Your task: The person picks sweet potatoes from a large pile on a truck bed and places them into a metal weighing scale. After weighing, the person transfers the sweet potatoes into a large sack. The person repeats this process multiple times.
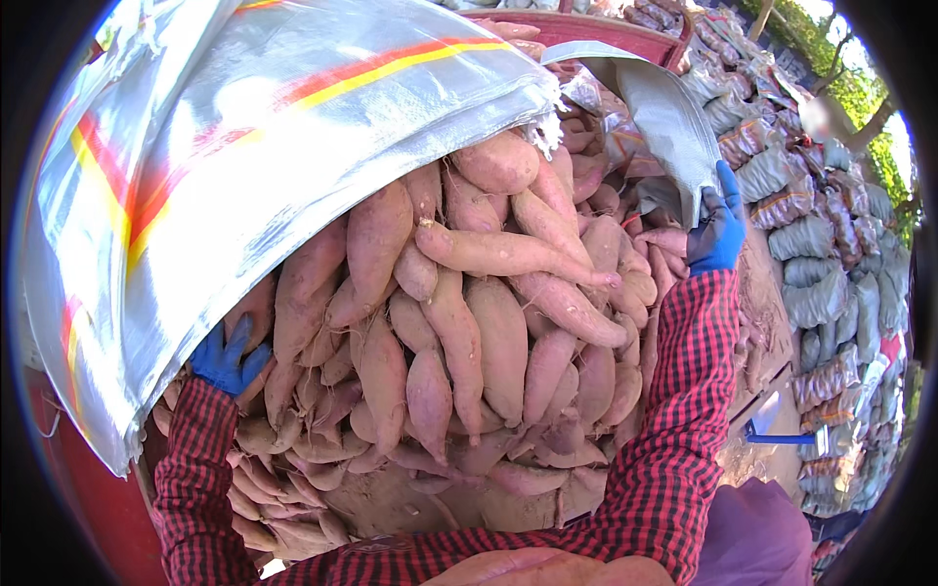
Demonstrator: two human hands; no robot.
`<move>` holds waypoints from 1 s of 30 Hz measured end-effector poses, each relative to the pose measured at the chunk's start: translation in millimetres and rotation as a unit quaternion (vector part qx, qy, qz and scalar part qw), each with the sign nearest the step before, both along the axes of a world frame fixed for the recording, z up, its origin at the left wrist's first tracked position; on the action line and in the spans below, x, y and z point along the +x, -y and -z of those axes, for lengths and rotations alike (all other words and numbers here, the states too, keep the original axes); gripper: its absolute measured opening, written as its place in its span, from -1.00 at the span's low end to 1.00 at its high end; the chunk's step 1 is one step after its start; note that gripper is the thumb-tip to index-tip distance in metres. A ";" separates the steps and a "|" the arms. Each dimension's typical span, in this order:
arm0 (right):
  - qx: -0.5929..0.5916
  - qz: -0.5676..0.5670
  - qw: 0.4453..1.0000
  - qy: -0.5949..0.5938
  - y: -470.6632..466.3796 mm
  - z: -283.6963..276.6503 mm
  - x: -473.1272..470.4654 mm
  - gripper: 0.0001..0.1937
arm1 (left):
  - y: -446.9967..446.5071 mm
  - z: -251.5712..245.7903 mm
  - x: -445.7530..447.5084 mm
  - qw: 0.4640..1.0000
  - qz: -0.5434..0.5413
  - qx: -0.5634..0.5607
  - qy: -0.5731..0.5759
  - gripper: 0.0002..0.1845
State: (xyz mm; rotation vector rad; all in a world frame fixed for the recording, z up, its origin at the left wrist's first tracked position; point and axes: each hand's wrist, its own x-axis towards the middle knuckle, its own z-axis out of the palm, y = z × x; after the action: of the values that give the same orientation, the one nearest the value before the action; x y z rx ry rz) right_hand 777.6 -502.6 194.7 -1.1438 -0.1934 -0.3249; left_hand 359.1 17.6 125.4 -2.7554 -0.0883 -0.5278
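Many pinkish sweet potatoes [495, 344] with thin roots lie heaped in front of me. A large silvery woven plastic sheet or sack [242, 168] with red and yellow stripes covers the upper left of the heap; its frayed edge crosses the middle. My left hand [231, 359], in a blue glove, lies at the sheet's lower edge on a sweet potato; whether it grips anything is unclear. With fingers and thumb together, my right hand [717, 227], in a blue and dark glove, pinches the rim of a pale grey woven sack [659, 110] at the right of the heap.
A red metal panel [586, 33] stands behind the heap, and another red panel [102, 483] is at lower left. Many filled sacks [806, 234] are stacked along the right. A blue-handled object [780, 438] and purple cloth [758, 527] are at lower right.
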 end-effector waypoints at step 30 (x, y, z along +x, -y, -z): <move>-0.065 -0.277 0.946 0.157 -85.1 -66.4 -791.2 -0.69 | 293.1 -146.9 -291.0 0.449 0.421 -0.778 0.131 -0.24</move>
State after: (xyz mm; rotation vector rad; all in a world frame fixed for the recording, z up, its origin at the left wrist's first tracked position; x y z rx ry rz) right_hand -13.6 -417.5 261.0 -1.1121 -0.8114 0.0103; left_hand 68.1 -275.5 272.3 -4.1404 1.7021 -1.9142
